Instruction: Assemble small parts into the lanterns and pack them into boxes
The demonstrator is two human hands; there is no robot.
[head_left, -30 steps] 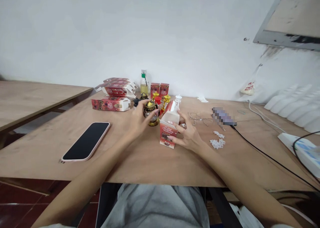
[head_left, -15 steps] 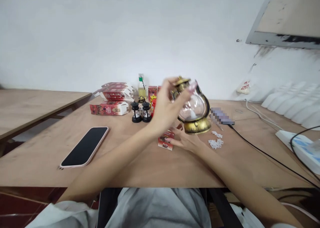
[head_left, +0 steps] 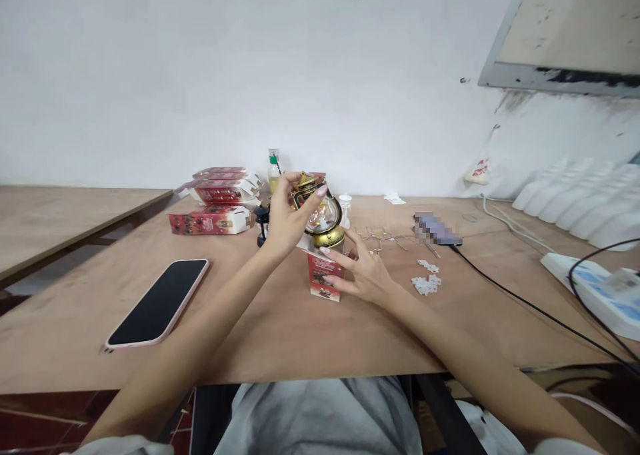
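Note:
My left hand [head_left: 289, 220] is closed round the upper part of a small gold lantern [head_left: 324, 216] with a clear round globe. The lantern leans slightly, its gold base low over the top of an upright red printed box [head_left: 323, 285]. Whether the base has entered the box, I cannot tell. My right hand [head_left: 371, 276] grips that box from the right, thumb on its front and fingers near its upper edge. Part of a small black lantern [head_left: 261, 227] shows behind my left hand.
A phone [head_left: 159, 305] lies at left, with several red boxes [head_left: 210, 220] and a bottle [head_left: 273, 168] behind. Right of my hands are thin metal wires [head_left: 385, 238], white plastic pieces [head_left: 427, 284], a cabled device [head_left: 440, 232] and a power strip [head_left: 590, 292].
My left hand has brought the lantern left and down, from up at the right to just over the box. The box, partly covered before, now shows upright in my right hand.

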